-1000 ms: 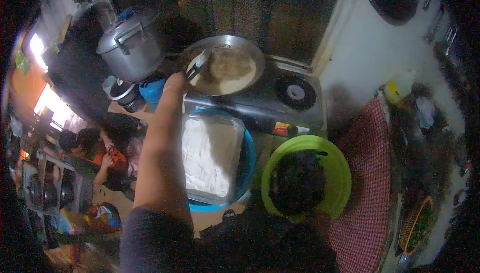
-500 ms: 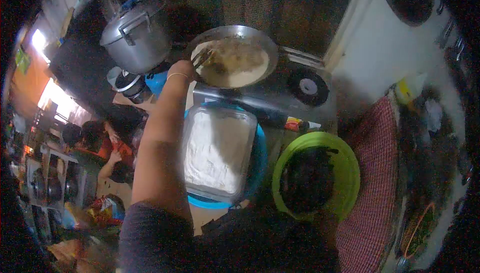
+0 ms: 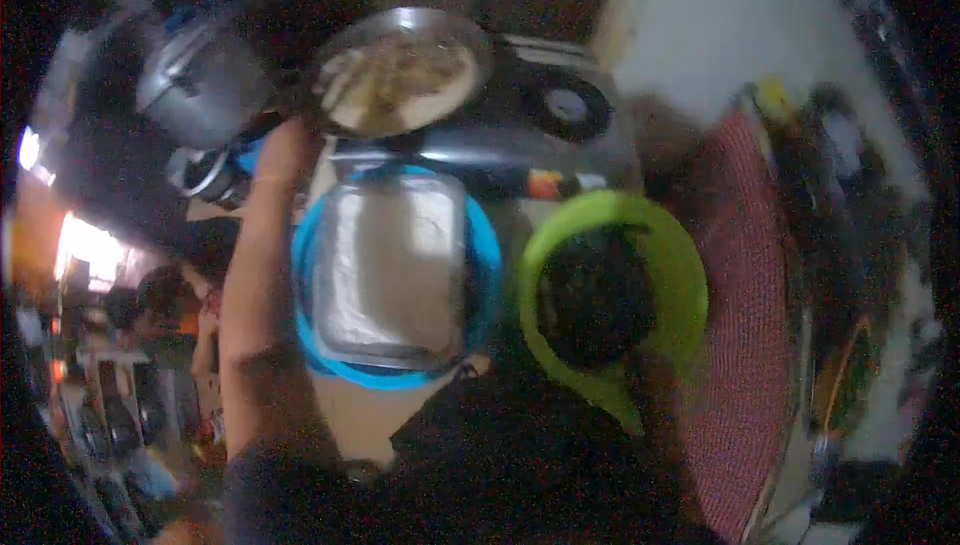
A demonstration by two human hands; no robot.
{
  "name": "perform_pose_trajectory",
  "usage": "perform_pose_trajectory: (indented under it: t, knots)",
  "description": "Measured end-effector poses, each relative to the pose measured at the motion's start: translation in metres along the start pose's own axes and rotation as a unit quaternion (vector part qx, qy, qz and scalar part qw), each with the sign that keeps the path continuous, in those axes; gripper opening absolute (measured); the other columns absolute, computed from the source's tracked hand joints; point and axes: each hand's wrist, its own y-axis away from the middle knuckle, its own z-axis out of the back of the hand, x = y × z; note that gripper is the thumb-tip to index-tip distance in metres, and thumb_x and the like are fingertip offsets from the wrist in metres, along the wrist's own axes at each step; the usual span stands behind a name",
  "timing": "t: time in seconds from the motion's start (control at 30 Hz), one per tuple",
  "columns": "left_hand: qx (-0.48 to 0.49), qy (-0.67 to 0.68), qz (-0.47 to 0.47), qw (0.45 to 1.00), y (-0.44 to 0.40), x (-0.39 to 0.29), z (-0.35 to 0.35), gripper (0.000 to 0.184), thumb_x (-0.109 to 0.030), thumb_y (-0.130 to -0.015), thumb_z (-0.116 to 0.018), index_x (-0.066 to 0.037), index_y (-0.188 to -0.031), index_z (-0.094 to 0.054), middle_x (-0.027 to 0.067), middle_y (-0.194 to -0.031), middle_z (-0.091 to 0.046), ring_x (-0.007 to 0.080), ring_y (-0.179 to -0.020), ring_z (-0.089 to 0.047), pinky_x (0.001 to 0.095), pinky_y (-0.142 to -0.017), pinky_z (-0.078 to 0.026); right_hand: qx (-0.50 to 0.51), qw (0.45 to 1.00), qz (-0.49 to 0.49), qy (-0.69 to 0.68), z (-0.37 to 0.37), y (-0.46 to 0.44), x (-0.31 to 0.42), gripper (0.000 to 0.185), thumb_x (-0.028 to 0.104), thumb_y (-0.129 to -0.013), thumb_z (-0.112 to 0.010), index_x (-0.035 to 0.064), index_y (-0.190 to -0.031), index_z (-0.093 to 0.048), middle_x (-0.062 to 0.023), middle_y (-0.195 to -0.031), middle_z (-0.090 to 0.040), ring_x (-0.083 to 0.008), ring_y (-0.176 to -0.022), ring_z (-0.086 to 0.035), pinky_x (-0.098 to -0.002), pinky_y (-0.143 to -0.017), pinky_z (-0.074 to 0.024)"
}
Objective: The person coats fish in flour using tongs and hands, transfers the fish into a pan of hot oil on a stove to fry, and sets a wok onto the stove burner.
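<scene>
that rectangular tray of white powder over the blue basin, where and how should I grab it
I'd grip the tray midway along both long sides, coming from left and right. It's wide and open-topped over the blue basin, so a one-sided grip might tip out the powder.

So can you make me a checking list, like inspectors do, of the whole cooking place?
Surface: silver and black stove, black round burner showing on its right side.
Job's things: wide round metal pan on the stove, pale food inside; clear rectangular plastic container of white powder in a round blue basin.
Clutter: big silver metal pot left of the pan; red and yellow packet; round lime-green tub, contents too dark to tell.
Grippers: left hand by the pan's near left edge, grip too blurred to read; right hand cannot be made out.
Cables: nothing seen.
Surroundings: reddish cloth at right; another person at left, blurred.
</scene>
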Motion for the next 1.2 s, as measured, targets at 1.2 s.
perform_pose_trajectory:
  t: [1.2]
  knots:
    - [0.023,0.557,0.401,0.726,0.451,-0.143,-0.019,0.011,-0.018,-0.092,-0.061,-0.011,-0.097,-0.055,-0.0034,-0.065,-0.048,0.0065,-0.047,-0.044,0.0236,-0.038,-0.031,0.207,0.943,-0.005,-0.261,-0.047,-0.171,-0.092,0.048,0.016,-0.072,-0.074,0.0038,-0.117,-0.063,-0.0118,-0.099,-0.068,-0.0236,-0.083,-0.063,-0.0386,-0.074,-0.0534]
